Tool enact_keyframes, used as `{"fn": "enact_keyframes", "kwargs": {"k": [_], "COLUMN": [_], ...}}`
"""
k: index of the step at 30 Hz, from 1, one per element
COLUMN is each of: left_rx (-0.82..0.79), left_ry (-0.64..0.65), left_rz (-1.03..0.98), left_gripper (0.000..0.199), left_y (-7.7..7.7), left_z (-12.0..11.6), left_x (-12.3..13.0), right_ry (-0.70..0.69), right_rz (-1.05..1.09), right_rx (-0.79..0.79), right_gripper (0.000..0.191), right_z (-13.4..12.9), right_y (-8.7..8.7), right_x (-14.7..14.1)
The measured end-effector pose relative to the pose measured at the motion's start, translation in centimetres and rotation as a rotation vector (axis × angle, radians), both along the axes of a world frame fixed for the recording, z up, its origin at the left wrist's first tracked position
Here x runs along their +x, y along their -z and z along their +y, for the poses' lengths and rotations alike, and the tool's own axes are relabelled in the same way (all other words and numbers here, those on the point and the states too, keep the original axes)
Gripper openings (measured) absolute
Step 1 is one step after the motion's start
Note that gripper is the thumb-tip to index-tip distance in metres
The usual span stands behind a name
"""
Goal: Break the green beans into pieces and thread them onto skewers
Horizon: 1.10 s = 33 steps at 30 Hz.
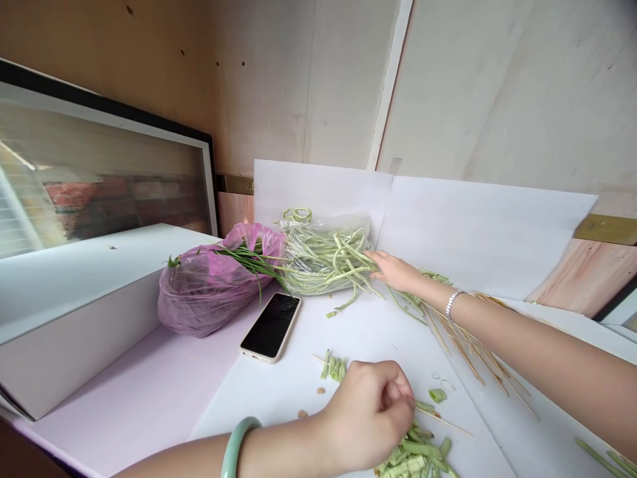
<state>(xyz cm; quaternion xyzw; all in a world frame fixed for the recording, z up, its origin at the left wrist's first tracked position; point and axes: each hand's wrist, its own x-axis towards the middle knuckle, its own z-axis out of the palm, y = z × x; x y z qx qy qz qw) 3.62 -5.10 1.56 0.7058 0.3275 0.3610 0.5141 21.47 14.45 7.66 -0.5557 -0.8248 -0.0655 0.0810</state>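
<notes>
Two hands, bare, at work on a white-papered counter (149, 415).

Left hand (368, 415): fingers curled together, pinching a thin wooden stick (442, 421) that points toward the right of the counter. It wears a pale green jade bangle (237, 446) and sits just above a heap of chopped green stem pieces (411, 455) at the front edge.

Right hand (393, 272): fingers extended and apart from the left hand, resting against a clear plastic bag (323, 265) of long pale green stems near the back edge. It wears a silver bracelet (455, 304). A spray of straw-coloured sticks (472, 348) lies under the forearm.

Also on the counter: one smaller cluster of green pieces (333, 367), mid-counter; one smartphone (271, 326), screen up, in a cream case, beside a pink plastic bag (209, 289) of green leaves at the left; one white sheet (478, 232) propped along the back wall.
</notes>
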Motion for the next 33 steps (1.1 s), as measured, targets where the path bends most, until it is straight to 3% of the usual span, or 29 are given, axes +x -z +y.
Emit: {"fn": "enact_keyframes", "kwargs": {"k": [8,15,21,29,33], "left_rx": [-0.018,-0.017,-0.016,-0.016,-0.002], "left_ry": [0.023,0.030,0.038,0.038,0.040], "left_rz": [-0.003,0.000,-0.005,0.017,0.039], "left_gripper": [0.008,0.009,0.008,0.009,0.010], "left_y": [0.4,0.0,0.2,0.2,0.2], "left_z": [-0.1,-0.1,0.0,-0.1,-0.1], "left_x": [0.0,0.0,0.0,0.0,-0.1], "right_ry": [0.003,-0.077,-0.137,-0.436,-0.463], "right_rz": [-0.091,-0.231,-0.248,-0.155,-0.106], "right_rx": [-0.022,-0.275,-0.353,-0.366,-0.355], "right_gripper": [0.035,0.028,0.027,0.029,0.028], "right_z": [-0.6,-0.1,-0.3,-3.8,-4.9], "right_y": [1.1,2.2,2.9,4.4,5.4], "right_x": [-0.2,-0.1,0.7,-2.1,-3.0]}}
